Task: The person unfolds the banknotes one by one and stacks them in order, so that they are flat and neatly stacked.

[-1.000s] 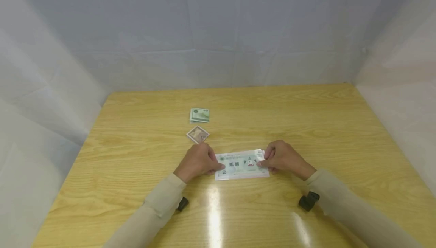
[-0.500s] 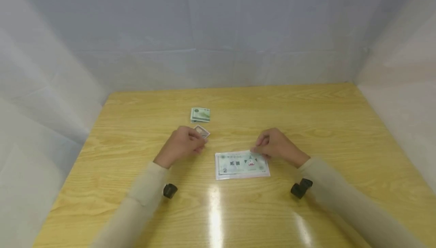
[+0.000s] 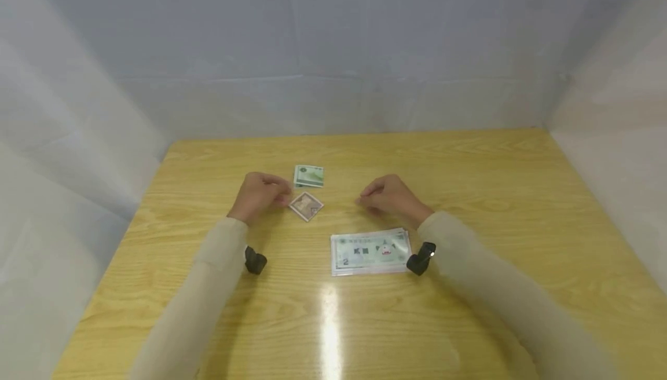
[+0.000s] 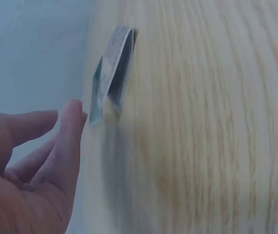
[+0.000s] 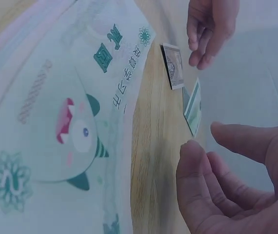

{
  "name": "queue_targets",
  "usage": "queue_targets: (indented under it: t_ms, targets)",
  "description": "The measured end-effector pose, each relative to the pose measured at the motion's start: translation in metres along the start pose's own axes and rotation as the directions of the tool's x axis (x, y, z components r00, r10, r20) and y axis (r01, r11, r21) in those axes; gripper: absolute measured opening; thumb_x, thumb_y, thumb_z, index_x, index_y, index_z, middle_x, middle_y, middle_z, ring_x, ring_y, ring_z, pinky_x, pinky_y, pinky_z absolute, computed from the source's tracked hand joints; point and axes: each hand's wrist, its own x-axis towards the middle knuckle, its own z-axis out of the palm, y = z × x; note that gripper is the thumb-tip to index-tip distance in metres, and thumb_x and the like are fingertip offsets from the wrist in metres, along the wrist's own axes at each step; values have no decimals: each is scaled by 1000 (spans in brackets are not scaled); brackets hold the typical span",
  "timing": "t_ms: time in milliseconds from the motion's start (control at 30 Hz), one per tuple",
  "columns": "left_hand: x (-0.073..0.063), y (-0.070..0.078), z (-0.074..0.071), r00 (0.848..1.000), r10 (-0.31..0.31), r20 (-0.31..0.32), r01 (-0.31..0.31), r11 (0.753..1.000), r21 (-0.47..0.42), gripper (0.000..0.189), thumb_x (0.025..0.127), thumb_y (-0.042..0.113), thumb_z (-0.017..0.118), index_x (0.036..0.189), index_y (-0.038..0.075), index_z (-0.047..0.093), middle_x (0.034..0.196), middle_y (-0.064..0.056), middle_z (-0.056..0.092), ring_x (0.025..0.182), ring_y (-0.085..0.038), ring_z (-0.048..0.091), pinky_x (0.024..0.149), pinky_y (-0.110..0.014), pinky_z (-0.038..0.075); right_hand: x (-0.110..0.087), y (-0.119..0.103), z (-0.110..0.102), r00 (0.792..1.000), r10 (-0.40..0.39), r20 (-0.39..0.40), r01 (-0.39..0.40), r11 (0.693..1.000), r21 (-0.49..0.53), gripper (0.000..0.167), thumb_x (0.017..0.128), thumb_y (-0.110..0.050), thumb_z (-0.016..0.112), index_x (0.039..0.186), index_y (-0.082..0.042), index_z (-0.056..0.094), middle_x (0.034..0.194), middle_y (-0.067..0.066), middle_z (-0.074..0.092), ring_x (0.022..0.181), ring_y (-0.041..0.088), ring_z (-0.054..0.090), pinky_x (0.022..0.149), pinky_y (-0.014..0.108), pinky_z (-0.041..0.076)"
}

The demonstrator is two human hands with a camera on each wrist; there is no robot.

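Note:
My left hand (image 3: pixel 260 194) is just left of a folded brown play banknote (image 3: pixel 306 206), its fingertips close to the note's left corner; whether they touch it there I cannot tell. In the left wrist view a gap shows between those fingers and the folded notes. Behind the brown note lies a folded green banknote (image 3: pixel 310 176). My right hand (image 3: pixel 391 197) hovers to the right of both, thumb and forefinger apart, holding nothing. A stack of flat pale green play banknotes (image 3: pixel 367 252) lies nearer me, with a cartoon figure and a 2 on the top one.
The wooden table (image 3: pixel 495 194) has a grey-white sheet (image 3: pixel 333 102) behind it and pale sheets at both sides. A black wrist device (image 3: pixel 421 258) overlaps the right edge of the stack in the head view.
Both hands have let go of the flat banknote stack, which stays on the table. The left hand has moved away from me and left, the right hand away from me and left, towards the folded notes.

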Motion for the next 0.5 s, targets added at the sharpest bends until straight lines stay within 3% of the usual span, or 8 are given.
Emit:
queue_targets:
  t_ms: [100, 233, 500]
  targets:
    - [8, -4, 0, 999, -33, -6, 32, 995, -96, 33, 102, 10, 61, 128, -9, 62, 123, -25, 67, 78, -12, 73, 83, -28, 63, 8, -5, 5, 999, 52, -11, -52, 998, 24, 26, 89, -21, 80, 107, -5, 72, 99, 9, 71, 84, 20, 69, 75, 27, 60]
    - [16, -6, 4, 999, -51, -13, 48, 983, -178, 35, 100, 10, 64, 129, -10, 61, 123, -27, 66, 73, -9, 72, 79, -23, 63, 17, -8, 10, 998, 64, -8, -63, 995, 77, 27, 87, -18, 81, 108, -2, 72, 102, 11, 71, 85, 19, 69, 76, 27, 61]
    - [26, -1, 17, 999, -28, -42, 18, 977, -213, 32, 98, 4, 65, 125, -13, 62, 115, -27, 69, 66, -7, 71, 72, -20, 63, 29, -9, 13, 996, 86, 4, -85, 976, 202, 31, 89, -11, 79, 115, 3, 68, 112, 15, 70, 90, 22, 70, 80, 29, 63]
